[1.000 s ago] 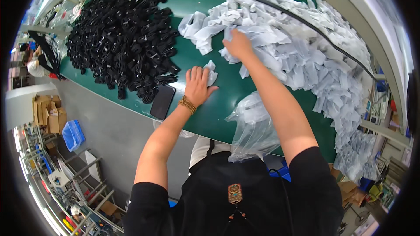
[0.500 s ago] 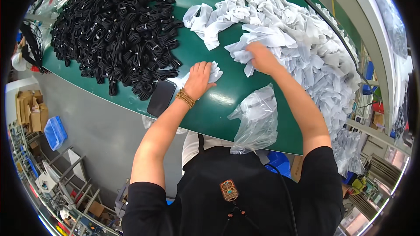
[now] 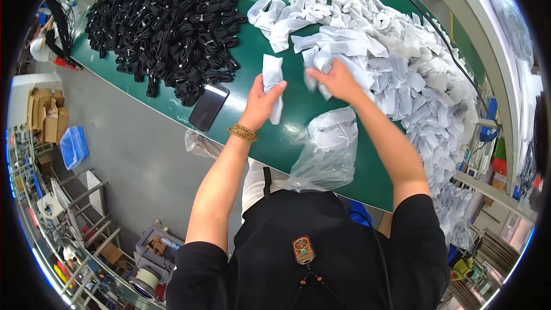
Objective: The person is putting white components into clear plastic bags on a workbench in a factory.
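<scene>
My left hand [image 3: 264, 103] is closed around a flat, narrow white packet [image 3: 272, 72], thumb on top, held upright over the green table. To its right, my right hand [image 3: 340, 81] pinches a white translucent packet [image 3: 310, 78] between thumb and fingers, partly smeared by motion, at the near edge of a large heap of similar white packets [image 3: 396, 51]. Between my forearms a see-through plastic bag [image 3: 330, 155] with white packets inside lies at the table's near edge. Left of my left hand lies a black phone [image 3: 209, 109].
A big pile of coiled black cables [image 3: 166, 28] covers the far left of the green table [image 3: 258, 138]. A pale frame post [image 3: 476, 34] and a dark cord arch along the right side. On the floor at left stand a blue bin [image 3: 73, 147] and cardboard boxes [image 3: 47, 115].
My left hand has lifted off the table, turned, and now holds the white packet up. My right hand has drawn slightly nearer and left, with a packet pulled from the heap's edge.
</scene>
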The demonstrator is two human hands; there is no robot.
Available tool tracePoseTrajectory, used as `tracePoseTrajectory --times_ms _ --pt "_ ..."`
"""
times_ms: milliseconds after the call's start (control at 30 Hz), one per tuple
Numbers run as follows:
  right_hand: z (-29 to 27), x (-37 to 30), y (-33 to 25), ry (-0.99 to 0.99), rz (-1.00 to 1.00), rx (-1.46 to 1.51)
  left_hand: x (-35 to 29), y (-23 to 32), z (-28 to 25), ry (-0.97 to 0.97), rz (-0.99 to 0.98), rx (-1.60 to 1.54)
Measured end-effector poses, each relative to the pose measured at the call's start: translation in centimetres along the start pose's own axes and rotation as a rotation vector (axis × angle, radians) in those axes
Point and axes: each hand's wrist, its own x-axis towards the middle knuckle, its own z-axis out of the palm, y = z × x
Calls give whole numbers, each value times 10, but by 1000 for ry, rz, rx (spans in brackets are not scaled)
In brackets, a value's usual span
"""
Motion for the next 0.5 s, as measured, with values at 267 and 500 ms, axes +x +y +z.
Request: tracePoseTrajectory --times_ms 267,500 --pt "17 -103 -5 29 -166 766 -60 14 87 -150 255 197" --pt "-21 -150 -19 7 -118 745 -86 67 95 -544 -3 -2"
